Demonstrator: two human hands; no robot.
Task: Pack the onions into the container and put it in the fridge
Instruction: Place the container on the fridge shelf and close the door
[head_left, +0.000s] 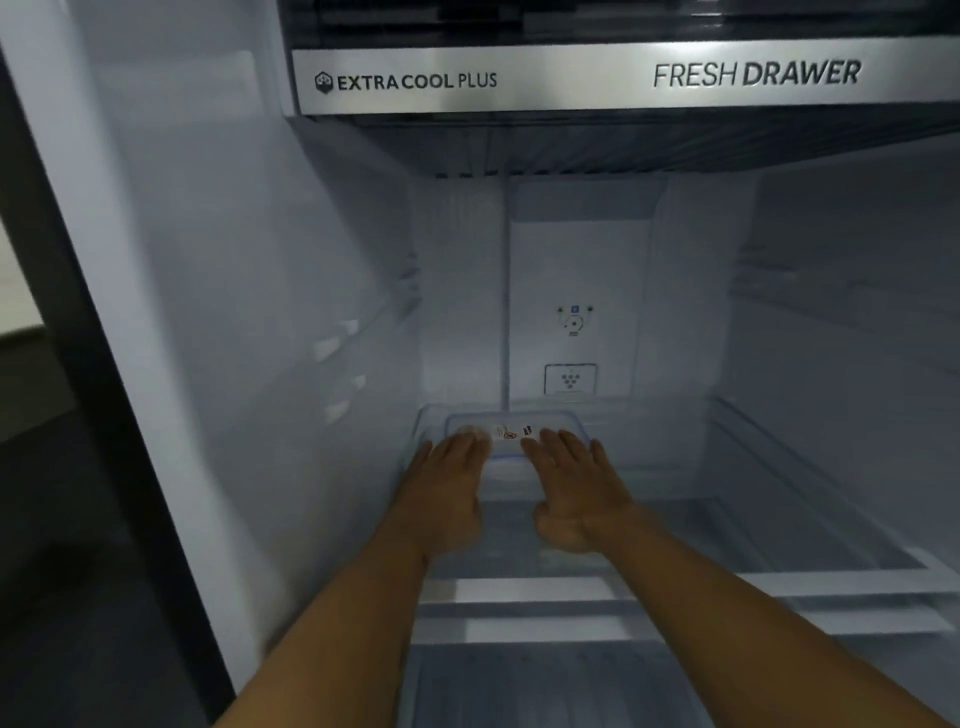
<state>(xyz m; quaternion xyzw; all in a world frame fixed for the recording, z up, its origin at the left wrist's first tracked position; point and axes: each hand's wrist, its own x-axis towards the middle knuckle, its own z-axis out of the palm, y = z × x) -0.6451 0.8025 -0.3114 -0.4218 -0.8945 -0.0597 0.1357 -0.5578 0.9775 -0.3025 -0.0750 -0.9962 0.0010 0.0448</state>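
Two flat, open hands, left hand (451, 486) and right hand (576, 488), press the container (511, 431) on the fridge shelf (779, 519).

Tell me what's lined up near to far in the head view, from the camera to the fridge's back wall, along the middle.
Front shelf rail → left hand and right hand side by side, palms down → container with blue-rimmed lid → vent panel on the back wall.

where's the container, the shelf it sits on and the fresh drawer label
container (511, 423), head view, on the lid between the hands
shelf (779, 525), head view, bare glass right of the hands
fresh drawer label (756, 73), head view, on the lettering
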